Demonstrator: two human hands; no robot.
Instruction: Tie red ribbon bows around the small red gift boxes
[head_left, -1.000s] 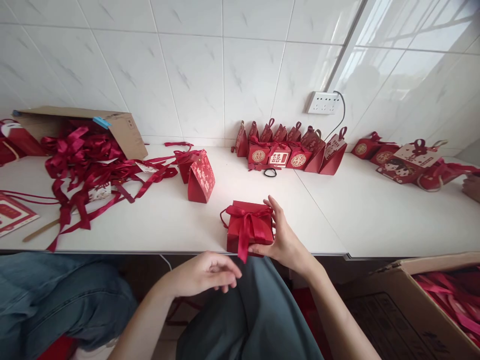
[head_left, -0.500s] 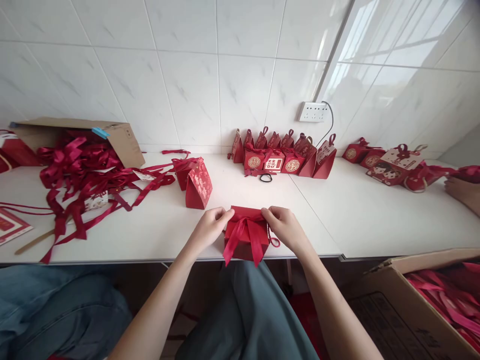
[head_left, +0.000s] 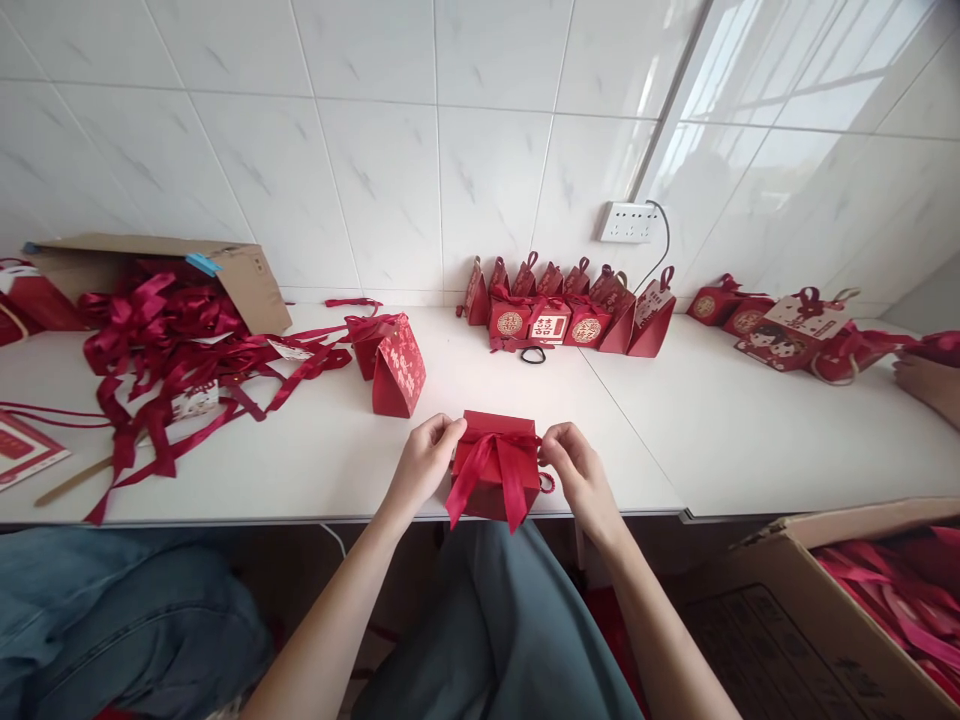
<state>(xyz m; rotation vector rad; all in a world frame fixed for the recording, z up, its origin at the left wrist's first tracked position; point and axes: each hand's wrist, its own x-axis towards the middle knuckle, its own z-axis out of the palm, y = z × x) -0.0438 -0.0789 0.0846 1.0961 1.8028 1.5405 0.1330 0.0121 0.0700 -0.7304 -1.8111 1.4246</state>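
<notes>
In front of me, at the table's near edge, stands a small red gift box [head_left: 495, 498]. A red satin ribbon [head_left: 513, 490] is tied around it in a bow, its two tails hanging down the near face. My left hand [head_left: 426, 458] is closed at the upper left corner, thumb and finger pinching the bow's left side. Beside the right edge, my right hand [head_left: 583, 472] is also closed, its fingertips on the ribbon's right side. A twisted red cord loop [head_left: 547, 483] sticks out below the right fingers.
Left lie a tipped cardboard box [head_left: 259, 290] and tangled red ribbons [head_left: 161, 330]. A peaked red box [head_left: 399, 370] stands nearer. Finished-looking boxes [head_left: 547, 325] line the wall below a power strip [head_left: 628, 222]. Right are a carton [head_left: 795, 540] and another person's hand [head_left: 930, 385].
My right hand has slid from the box's upper right corner a little outward and down along its side. My left hand stays at the left corner.
</notes>
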